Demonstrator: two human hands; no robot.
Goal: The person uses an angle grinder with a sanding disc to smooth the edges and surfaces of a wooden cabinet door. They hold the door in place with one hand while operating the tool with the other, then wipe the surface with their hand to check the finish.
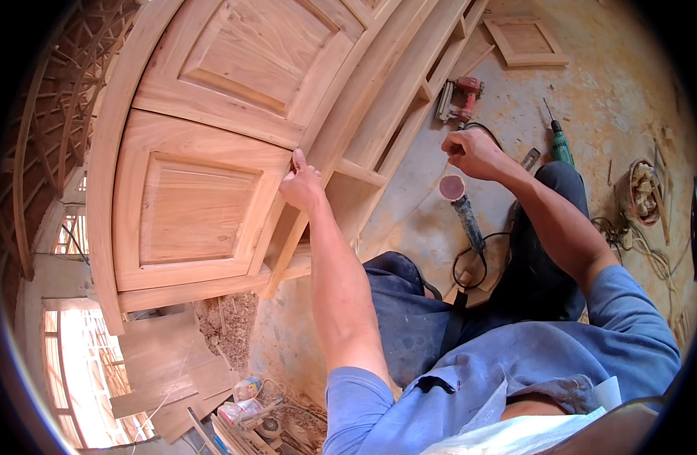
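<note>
A large wooden cabinet (329, 163) with raised-panel doors fills the left and top. My left hand (303, 186) is at the corner of the nearer cabinet door (200, 208), its thumb or a finger laid along the edge and the others curled against it. This door sits within its frame, with a thin dark gap between it and the farther door (265, 61). My right hand (473, 154) is raised over the floor with its fingers curled in; whatever is inside them, if anything, is hidden. Just below it is a power sander (464, 208) with a round reddish-brown disc.
A red nail gun (464, 95) lies beyond my right hand. A green drill (559, 140) lies to its right, near my knee. Far right is a round container (643, 193). A loose panel door (524, 42) rests at the back. Boards (162, 364) and clutter occupy the lower left.
</note>
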